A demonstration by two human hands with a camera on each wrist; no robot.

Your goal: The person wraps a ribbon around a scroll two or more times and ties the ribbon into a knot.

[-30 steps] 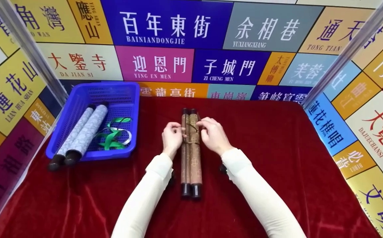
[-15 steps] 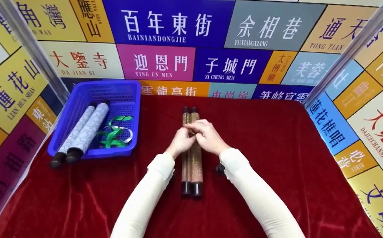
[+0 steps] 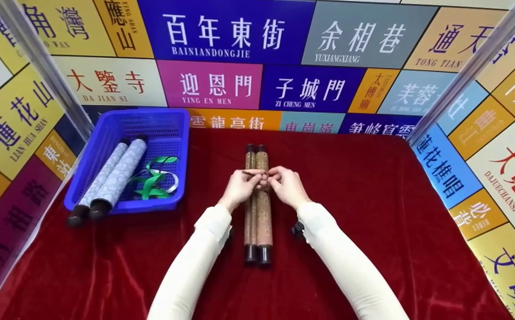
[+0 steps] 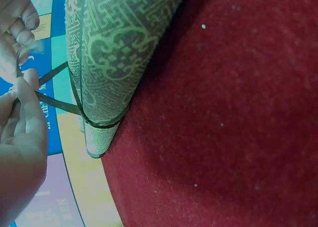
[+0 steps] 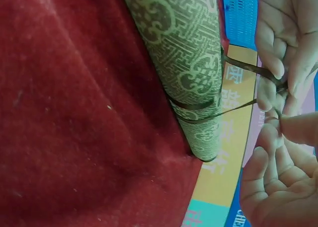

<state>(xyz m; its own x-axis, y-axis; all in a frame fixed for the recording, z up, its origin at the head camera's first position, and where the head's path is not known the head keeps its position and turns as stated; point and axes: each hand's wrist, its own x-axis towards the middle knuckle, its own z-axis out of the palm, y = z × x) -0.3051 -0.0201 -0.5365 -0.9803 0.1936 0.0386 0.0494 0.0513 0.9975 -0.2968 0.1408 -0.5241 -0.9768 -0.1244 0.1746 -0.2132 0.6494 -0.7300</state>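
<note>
A brown, gold-patterned scroll [image 3: 263, 218] lies upright in the head view, its two dark-tipped rolls side by side. Thin dark cord [image 4: 58, 104] loops round its middle and runs up off it to the fingers. My left hand [image 3: 239, 189] is over the left roll and pinches the cord between thumb and fingertips. Just right of the scroll, my right hand [image 3: 289, 184] has thumb and index finger together on the cord, close to the left fingertips. In the right wrist view, two cord strands [image 5: 247, 67] stretch from the scroll to the hands, whose fingers partly hide the crossing.
At the left stands a blue basket [image 3: 155, 205]. Two pale blue-grey patterned scrolls [image 3: 121, 171] lean in it, their dark ends over the front rim. A green ribbon [image 3: 150, 182] lies inside too. Red velvet cloth [image 3: 350, 186] covers the table, with lettered panels behind.
The hands came together over the scroll from either side, overlapping half a second ago. Now the right hand has drawn slightly back right while the left stays over the scroll with the cord.
</note>
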